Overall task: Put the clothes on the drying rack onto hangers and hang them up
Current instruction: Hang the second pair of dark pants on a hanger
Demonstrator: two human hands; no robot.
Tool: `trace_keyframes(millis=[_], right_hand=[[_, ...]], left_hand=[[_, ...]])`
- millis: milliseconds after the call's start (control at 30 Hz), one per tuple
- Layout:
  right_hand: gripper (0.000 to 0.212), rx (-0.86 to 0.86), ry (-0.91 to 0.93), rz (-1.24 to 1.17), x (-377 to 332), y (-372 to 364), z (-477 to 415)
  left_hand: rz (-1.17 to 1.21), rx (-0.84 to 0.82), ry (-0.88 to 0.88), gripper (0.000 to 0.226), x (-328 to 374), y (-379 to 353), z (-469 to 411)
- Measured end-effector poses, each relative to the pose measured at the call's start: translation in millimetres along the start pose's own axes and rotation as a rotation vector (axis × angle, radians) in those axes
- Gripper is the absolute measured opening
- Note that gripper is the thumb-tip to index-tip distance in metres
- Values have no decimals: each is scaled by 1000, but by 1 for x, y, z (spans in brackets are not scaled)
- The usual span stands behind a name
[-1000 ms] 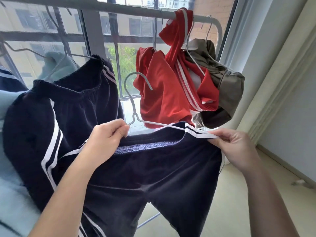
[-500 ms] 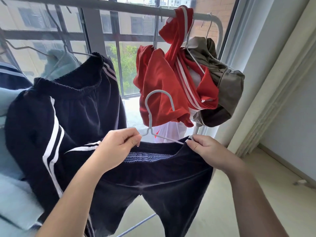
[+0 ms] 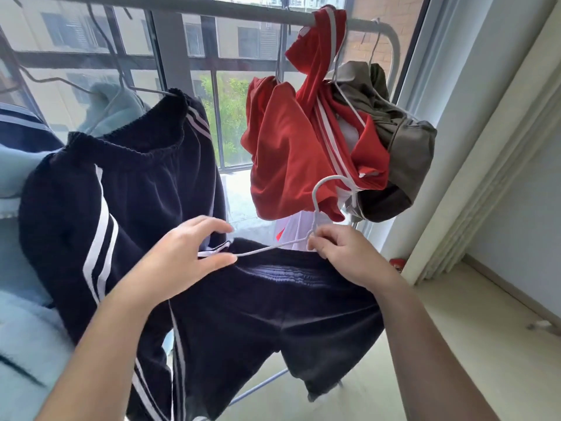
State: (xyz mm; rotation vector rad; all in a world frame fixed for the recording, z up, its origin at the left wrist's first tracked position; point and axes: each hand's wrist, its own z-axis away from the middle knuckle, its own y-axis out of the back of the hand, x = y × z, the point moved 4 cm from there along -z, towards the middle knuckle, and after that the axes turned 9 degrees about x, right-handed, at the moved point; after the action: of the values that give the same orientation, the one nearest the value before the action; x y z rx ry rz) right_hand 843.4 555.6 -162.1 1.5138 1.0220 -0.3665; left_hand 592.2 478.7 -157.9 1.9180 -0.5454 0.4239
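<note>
- At the far left edge, a pale blue fleece garment (image 3: 21, 335) is cut off by the frame, so its shape cannot be made out.
- Just right of it, a pair of dark navy trousers with white side stripes (image 3: 121, 189) hangs from a wire hanger on the rack's top rail (image 3: 194, 9); the hanger's hook is hard to trace against the window bars.
- In the lower middle, the left hand (image 3: 185, 259) reaches in from the bottom left, palm turned right, fingers spread and thumb apart from them; it clamps nothing, and its fingertips lie just beside the left end of a white hanger (image 3: 315, 214).
- Below the hands, dark navy shorts (image 3: 273, 317) droop from that hanger; their waistband sags under the wire, and the hanger's right arm is hidden behind the right hand and cloth.
- The right hand (image 3: 343, 256) comes in from the lower right, fingers curled together and pinched on the hanger's neck, just under its free hook.
- Up right, a red garment with white stripes (image 3: 291, 159) and an olive-brown garment (image 3: 403, 159) hang bunched on the rail, touching each other; what kind of garments they are cannot be told.
</note>
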Motion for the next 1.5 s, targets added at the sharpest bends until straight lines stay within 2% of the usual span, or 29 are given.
trace_keyframes(millis=[67, 100, 167, 233, 300, 400, 567, 667, 733, 800, 900, 1033, 1067, 1133, 1200, 1233, 1333, 1400, 1500], right_hand=[[27, 32, -36, -2, 2, 7, -2], [33, 51, -54, -5, 2, 10, -3], [47, 97, -96, -4, 0, 13, -4], [51, 167, -117, 25, 0, 16, -7], [52, 212, -129, 39, 1, 20, -8], [55, 239, -129, 45, 1, 22, -8], [53, 266, -142, 60, 0, 20, -7], [52, 261, -144, 46, 0, 15, -7], [52, 259, -102, 39, -3, 10, -7], [52, 284, -61, 45, -7, 9, -6], [52, 314, -37, 61, -9, 15, -8], [54, 255, -67, 95, -6, 15, -6], [54, 227, -82, 138, -4, 13, -6], [50, 173, -104, 348, 3, 9, -7], [40, 138, -170, 563, 11, 7, -7], [36, 103, -229, 598, 15, 6, -7], [28, -46, -377, 549, 15, -2, -6], [31, -156, -436, 454, 11, -10, -10], [35, -164, -451, 387, 9, -10, -23]], left_hand=[[47, -74, 112, 17, -23, -4, 9], [93, -39, 137, 10, -28, -7, 11], [126, 96, 107, 17, -29, -8, 11], [134, 218, 39, 20, -22, -5, 12], [196, 263, -22, 16, -16, -2, 13], [249, 152, -4, 20, -19, -6, 14], [237, 255, -55, 28, -22, -1, 19], [250, 141, -25, 18, -23, -7, 17], [225, 52, 11, 26, -22, -17, 14], [217, 73, 15, 22, -20, -23, 11], [339, 86, -15, 25, -13, -22, 13], [461, -50, 59, 17, -13, -22, 13], [477, -73, 96, 23, -15, -22, 13], [477, -58, 140, 32, -22, -21, 9], [458, -15, 137, 28, -25, -19, 6], [453, -7, 143, 23, -25, -18, 4], [389, -29, 161, 6, -28, -22, -4], [336, -63, 169, 8, -27, -25, -12], [306, -107, 159, 9, -21, -29, -22]])
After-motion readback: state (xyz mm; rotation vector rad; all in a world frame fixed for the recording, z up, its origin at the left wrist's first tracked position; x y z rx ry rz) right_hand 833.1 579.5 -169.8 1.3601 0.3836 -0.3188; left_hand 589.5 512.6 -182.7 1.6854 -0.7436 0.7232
